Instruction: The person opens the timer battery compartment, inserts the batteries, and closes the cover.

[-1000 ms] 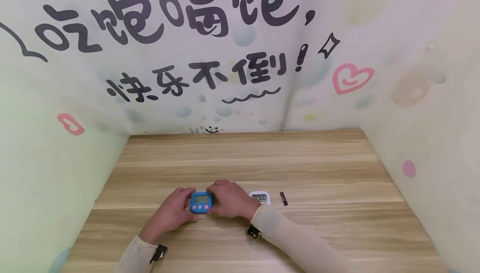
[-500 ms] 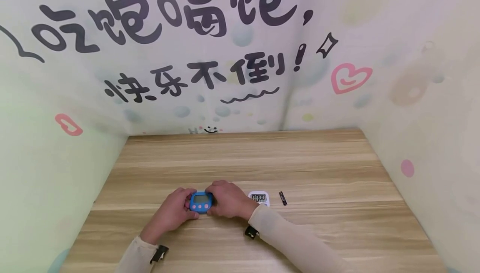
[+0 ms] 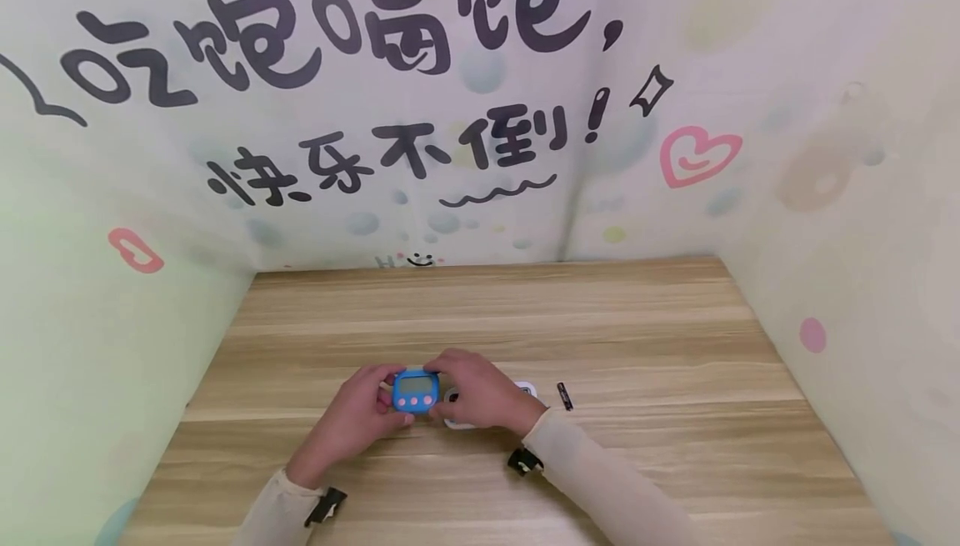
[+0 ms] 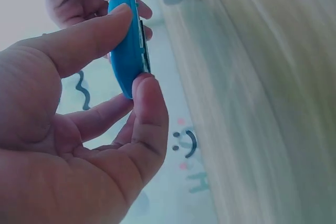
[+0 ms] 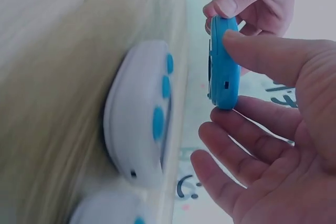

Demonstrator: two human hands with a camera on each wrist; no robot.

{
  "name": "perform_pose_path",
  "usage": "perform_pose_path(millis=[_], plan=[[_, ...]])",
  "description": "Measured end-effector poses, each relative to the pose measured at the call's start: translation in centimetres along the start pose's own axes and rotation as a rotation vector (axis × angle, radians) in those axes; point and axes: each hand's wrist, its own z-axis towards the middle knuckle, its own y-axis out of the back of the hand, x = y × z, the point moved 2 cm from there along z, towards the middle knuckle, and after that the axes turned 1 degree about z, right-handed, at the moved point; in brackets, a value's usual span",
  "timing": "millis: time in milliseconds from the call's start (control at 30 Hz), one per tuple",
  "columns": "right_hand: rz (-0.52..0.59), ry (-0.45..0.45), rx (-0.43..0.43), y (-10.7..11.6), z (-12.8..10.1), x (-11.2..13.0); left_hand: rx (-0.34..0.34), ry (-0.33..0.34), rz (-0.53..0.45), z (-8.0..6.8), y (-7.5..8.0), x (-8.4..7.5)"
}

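Near two white timers, two hands hold one blue timer.

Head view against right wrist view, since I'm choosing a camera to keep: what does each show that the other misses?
Only head: the battery, plus the screen and pink buttons of the blue timer.
Only right wrist: blue buttons on a white timer and a slot in the blue timer's side.
Both: left hand, right hand, the blue timer they hold, and parts of two white timers.
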Motion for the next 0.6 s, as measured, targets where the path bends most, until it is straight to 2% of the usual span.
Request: perform_pose_path(millis=[200, 300, 433, 600], plan=[[0.074, 0.003, -0.04, 1.1, -1.4, -1.0, -0.008, -0.024, -0.057, 0.4, -0.5, -1.5], [0.145, 0.009, -0.053, 1.8, -2.4, -1.5, -0.016, -0.047, -0.098, 0.6, -1.0, -2.3], [0.236, 0.013, -0.074, 2.7, -3.8, -2.0, -0.011, -0.071, -0.147, 0.9, -2.2, -3.3], [0.267, 0.018, -0.102, 3.0, -5.5, -3.0, 0.005, -0.105, -0.177, 1.1, -3.6, -4.3]])
